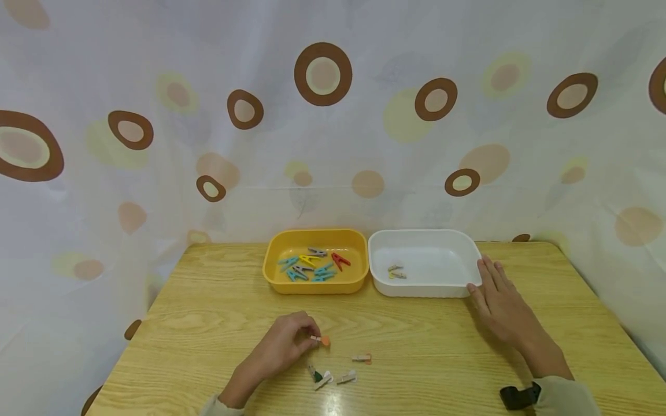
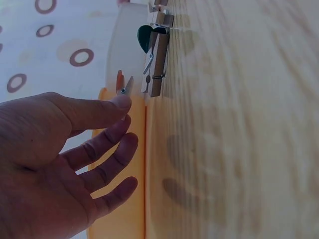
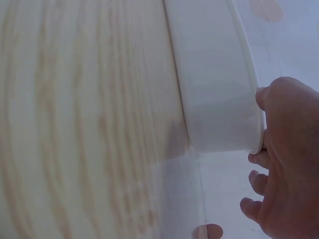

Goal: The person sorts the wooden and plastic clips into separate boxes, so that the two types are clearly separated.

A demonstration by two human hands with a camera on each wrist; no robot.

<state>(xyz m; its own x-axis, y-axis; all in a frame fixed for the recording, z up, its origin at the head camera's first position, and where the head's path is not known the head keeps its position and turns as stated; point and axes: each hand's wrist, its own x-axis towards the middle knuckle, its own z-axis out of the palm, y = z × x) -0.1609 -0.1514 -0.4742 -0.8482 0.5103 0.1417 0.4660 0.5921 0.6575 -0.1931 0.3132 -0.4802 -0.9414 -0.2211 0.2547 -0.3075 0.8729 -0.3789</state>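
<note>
My left hand (image 1: 285, 345) pinches a small wooden clothespin (image 1: 315, 338) with an orange ornament between thumb and index finger, just above the table; its other fingers are loosely bent in the left wrist view. Nearby on the table lie a clothespin with a dark green ornament (image 2: 144, 39), two with white ornaments (image 1: 324, 381) and one with an orange-pink ornament (image 1: 361, 358). My right hand (image 1: 507, 312) touches the front right corner of the white tray (image 1: 421, 290), fingers fairly straight along its side and thumb at the rim. A few small clothespins (image 1: 398, 275) lie inside that tray.
A yellow tray (image 1: 312, 288) stands left of the white one, holding several plastic clips (image 1: 324, 270) in blue, grey, yellow and red. Behind the wooden table (image 1: 208, 323) hangs a patterned curtain (image 1: 333, 138). A dark band (image 1: 520, 397) sits on the right wrist.
</note>
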